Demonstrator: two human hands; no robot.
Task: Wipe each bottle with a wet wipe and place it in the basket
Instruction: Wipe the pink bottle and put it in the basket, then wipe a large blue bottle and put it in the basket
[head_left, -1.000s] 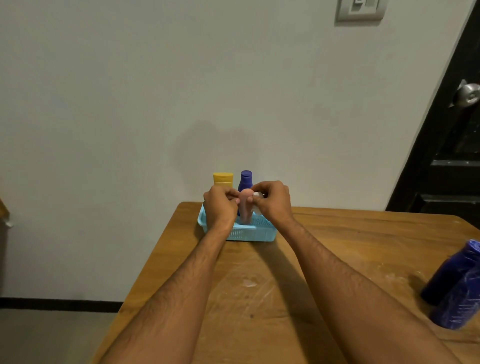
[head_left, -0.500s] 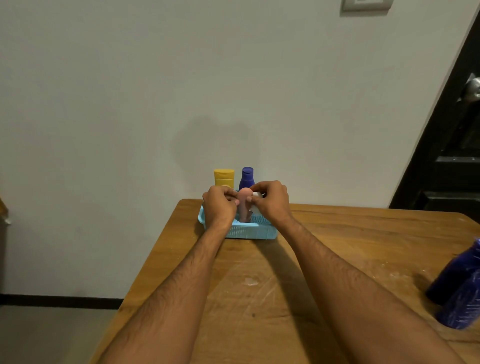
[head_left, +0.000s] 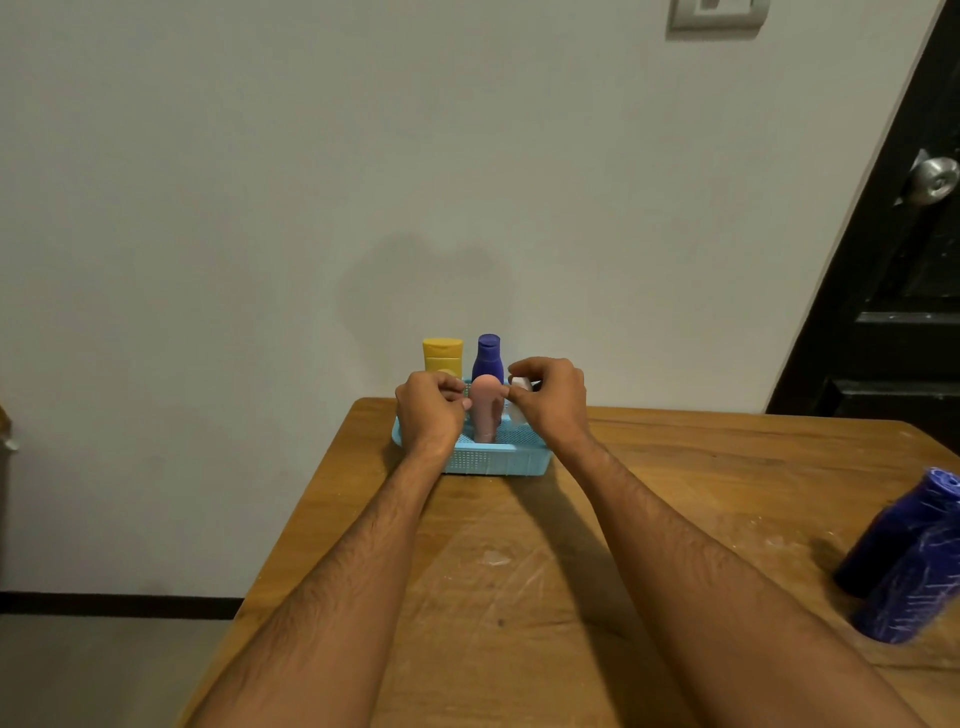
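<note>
Pink bottle (head_left: 485, 413) upright in basket (head_left: 498, 460), between both hands. Left hand (head_left: 430, 413) fingers curled at its left side; grip unclear. Right hand (head_left: 549, 400) fingers pinch white wipe (head_left: 519, 385) just right of bottle top. Yellow bottle (head_left: 442, 357), purple bottle (head_left: 487, 356) behind fingers.

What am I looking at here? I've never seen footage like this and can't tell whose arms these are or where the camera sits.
No machine here: the camera is worn on a person's head, looking forward and down, so the two bare arms are the wearer's own. On the wooden table stands a light blue basket near the wall. In it are a yellow bottle, a purple bottle and a pink bottle. The left hand and right hand both reach over the basket, fingers curled beside the pink bottle; the right hand pinches something white, probably the wipe. Two dark blue bottles lie at the table's right edge.
</note>
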